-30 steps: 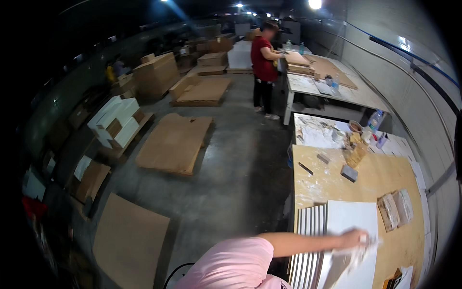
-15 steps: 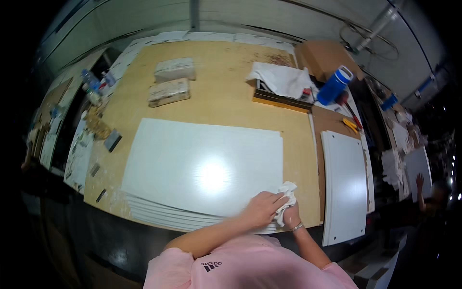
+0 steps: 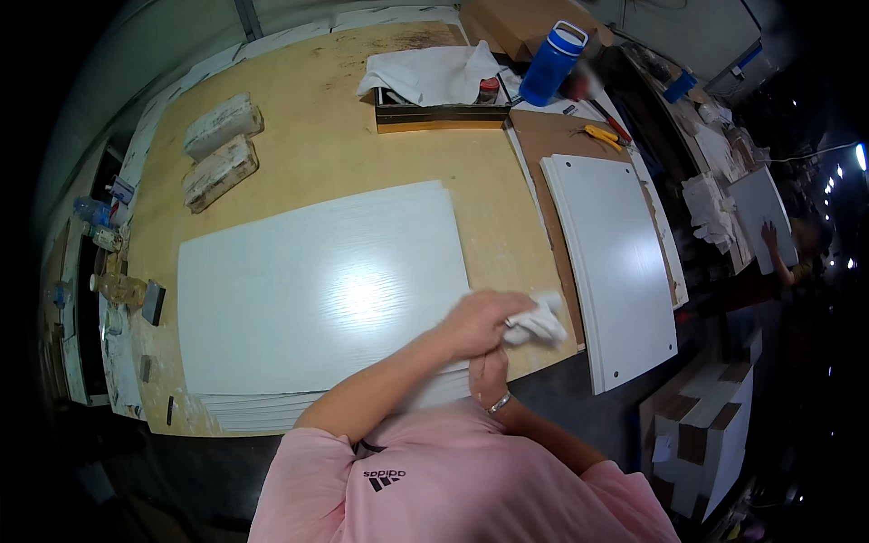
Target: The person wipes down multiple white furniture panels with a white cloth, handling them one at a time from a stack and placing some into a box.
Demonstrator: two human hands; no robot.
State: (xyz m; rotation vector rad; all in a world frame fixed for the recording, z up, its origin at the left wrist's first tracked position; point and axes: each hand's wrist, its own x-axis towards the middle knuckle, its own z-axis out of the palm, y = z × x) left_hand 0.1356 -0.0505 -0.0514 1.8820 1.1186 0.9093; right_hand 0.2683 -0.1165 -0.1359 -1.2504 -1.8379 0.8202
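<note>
Both hands [image 3: 484,330] clutch a white rag [image 3: 539,321] at the panel stack's [image 3: 308,290] corner.

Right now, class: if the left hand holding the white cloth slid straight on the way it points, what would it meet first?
The left hand with the cloth points right, so probably the stack of narrower white panels beside the table edge; depth is unclear.

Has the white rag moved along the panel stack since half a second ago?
Cannot tell for sure. The rag sits at the near right corner of the white panel stack, held in the left hand, much as before; only the camera clearly shifted.
</note>
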